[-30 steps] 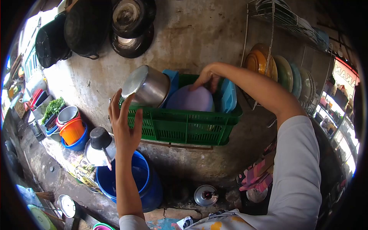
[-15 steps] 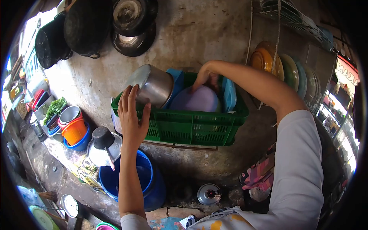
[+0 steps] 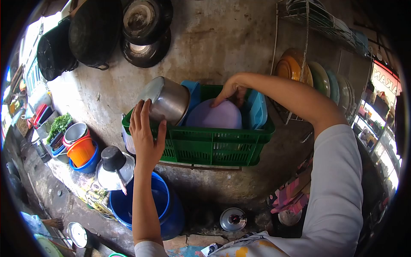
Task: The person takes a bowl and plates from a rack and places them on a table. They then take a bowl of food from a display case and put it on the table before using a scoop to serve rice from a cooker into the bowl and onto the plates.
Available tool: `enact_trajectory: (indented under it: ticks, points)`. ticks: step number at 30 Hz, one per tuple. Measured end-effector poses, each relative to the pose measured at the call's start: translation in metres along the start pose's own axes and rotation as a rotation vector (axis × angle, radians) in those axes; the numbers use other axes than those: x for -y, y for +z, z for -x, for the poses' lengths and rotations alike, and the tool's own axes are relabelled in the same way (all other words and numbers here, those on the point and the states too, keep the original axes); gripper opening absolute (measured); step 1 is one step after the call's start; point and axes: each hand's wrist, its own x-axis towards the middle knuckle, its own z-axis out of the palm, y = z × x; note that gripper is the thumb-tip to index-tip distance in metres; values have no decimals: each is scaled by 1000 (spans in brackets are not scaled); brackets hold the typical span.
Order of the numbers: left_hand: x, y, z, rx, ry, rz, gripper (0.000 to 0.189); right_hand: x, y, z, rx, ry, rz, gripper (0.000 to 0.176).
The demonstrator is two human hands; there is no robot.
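Note:
A green plastic crate (image 3: 201,147) is in front of me against the wall. An upturned metal pot (image 3: 171,100) leans in its left end. My left hand (image 3: 147,135) rests at the crate's left front corner, fingers stretched out against the pot's side. In the middle of the crate stands a tilted lilac plastic bowl (image 3: 216,116). My right hand (image 3: 233,91) reaches in from above, its thumb on the bowl's upper rim and its other fingers curled behind, partly hidden. Light-blue plastic containers (image 3: 258,110) flank the bowl on both sides.
Below the crate stands a blue barrel (image 3: 169,201); a metal lid with a dark dipper (image 3: 113,158) is beside it. Orange and blue buckets (image 3: 81,152) are at left. Black pans (image 3: 96,34) hang on the wall. A wire rack (image 3: 308,55) holds plates at right.
The view has shifted slightly, so the crate sits a little lower and further left. The lilac bowl's upper edge appears tilted slightly more upright under my right hand. My left hand stays at the pot.

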Motion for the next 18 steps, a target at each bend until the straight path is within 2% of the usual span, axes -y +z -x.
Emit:
enact_trajectory:
  ticks: [5,11,14,18]
  points:
    - [1,2,0,-3,-13,36,56,-3,-1,-1,-7,13,22,68]
    - [-1,2,0,-15,-2,-10,54,-1,-2,3,-153,-79,-106,58]
    - [-2,1,-1,2,-6,-20,53,3,-2,-2,81,-277,-270,49]
    - [0,1,-1,-9,-22,9,52,18,2,31,-93,-401,-305,36]
